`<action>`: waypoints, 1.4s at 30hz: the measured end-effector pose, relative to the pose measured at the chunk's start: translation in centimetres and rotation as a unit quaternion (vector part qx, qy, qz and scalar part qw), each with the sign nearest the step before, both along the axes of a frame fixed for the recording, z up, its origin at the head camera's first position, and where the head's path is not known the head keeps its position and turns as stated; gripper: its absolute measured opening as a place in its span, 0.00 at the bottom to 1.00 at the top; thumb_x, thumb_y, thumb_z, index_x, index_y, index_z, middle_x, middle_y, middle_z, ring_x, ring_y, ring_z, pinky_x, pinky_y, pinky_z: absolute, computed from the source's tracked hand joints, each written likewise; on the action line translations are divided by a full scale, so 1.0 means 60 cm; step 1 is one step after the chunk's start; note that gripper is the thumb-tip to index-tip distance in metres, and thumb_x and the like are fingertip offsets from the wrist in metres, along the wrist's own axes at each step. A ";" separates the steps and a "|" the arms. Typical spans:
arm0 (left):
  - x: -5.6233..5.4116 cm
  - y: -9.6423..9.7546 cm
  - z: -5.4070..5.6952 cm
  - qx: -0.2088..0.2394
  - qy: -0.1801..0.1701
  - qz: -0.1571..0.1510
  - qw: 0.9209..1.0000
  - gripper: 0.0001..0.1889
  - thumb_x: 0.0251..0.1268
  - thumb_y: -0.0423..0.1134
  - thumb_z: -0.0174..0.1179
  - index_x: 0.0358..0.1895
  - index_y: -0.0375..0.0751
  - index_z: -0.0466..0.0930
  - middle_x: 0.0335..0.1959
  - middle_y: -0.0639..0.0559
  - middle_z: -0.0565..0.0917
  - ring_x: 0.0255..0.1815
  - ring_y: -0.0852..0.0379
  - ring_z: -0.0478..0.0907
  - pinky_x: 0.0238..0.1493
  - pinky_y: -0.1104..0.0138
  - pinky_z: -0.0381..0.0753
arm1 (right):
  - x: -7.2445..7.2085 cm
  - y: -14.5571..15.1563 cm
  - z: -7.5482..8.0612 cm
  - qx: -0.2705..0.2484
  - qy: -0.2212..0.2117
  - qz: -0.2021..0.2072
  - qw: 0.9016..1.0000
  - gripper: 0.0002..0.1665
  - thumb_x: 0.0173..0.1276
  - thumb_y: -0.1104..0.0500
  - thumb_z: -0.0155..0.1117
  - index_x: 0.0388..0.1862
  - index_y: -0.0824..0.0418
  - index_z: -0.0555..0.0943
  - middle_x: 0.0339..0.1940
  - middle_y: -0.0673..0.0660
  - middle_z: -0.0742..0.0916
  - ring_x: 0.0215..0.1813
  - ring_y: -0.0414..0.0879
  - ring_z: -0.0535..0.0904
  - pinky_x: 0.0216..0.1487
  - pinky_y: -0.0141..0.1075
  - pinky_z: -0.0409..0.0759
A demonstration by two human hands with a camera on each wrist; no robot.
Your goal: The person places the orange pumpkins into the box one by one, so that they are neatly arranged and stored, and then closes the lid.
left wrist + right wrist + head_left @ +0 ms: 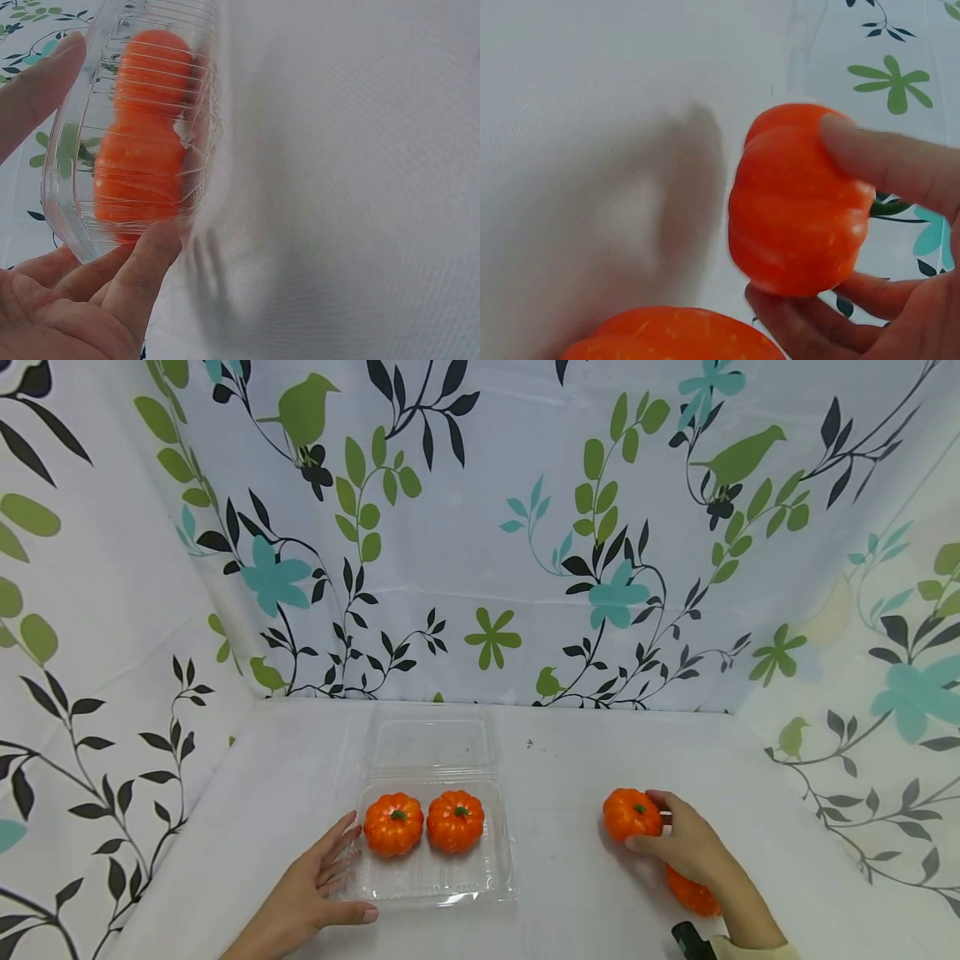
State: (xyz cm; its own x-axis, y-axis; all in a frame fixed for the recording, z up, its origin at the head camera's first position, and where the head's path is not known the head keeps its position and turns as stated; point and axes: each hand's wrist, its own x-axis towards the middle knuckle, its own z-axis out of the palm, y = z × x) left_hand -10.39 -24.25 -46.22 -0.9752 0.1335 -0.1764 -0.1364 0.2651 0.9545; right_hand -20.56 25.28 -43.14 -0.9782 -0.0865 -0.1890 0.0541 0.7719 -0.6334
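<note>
My right hand [693,847] grips a small orange pumpkin [624,814] with a green stem, thumb on one side and fingers on the other. In the right wrist view this pumpkin [799,217] casts a shadow on the table. Another orange pumpkin [692,895] lies under the right wrist, partly hidden by it. Two more pumpkins [393,824] sit side by side in the back part of a clear plastic clamshell box [442,887]. Spread along the box's left side is my left hand [311,881], its fingertips right at the wall and the thumb near the front corner.
The box's clear lid [431,742] is folded back flat on the white table [555,760]. A dark green cylindrical object [692,941] shows at the right sleeve. Curtains [487,527] printed with leaves, birds and flowers close off the back and both sides.
</note>
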 end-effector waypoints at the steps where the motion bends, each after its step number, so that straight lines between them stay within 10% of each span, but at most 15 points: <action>1: 0.000 0.000 0.000 -0.001 0.001 0.001 1.000 0.62 0.46 0.36 0.82 0.82 0.46 0.48 0.79 0.33 0.56 0.74 0.30 0.61 0.69 0.49 0.70 | 0.001 -0.003 0.001 -0.015 0.004 0.008 1.000 0.56 0.59 0.44 0.78 0.76 0.67 0.62 0.72 0.70 0.71 0.67 0.67 0.71 0.60 0.65 0.75; 15: 0.003 -0.006 0.005 0.002 0.009 0.003 1.000 0.61 0.46 0.35 0.82 0.82 0.45 0.47 0.79 0.32 0.56 0.74 0.30 0.61 0.68 0.52 0.72 | 0.014 -0.073 0.043 -0.264 -0.024 0.130 0.956 0.44 0.66 0.57 0.72 0.76 0.67 0.63 0.67 0.67 0.78 0.63 0.59 0.78 0.57 0.36 0.82; 42: 0.002 0.006 -0.001 0.009 -0.010 0.013 1.000 0.63 0.44 0.35 0.82 0.82 0.46 0.47 0.78 0.31 0.57 0.74 0.31 0.61 0.68 0.53 0.72 | 0.055 -0.301 0.039 -0.403 -0.144 0.197 0.882 0.32 0.63 0.60 0.74 0.64 0.67 0.76 0.61 0.59 0.82 0.58 0.53 0.83 0.57 0.42 0.84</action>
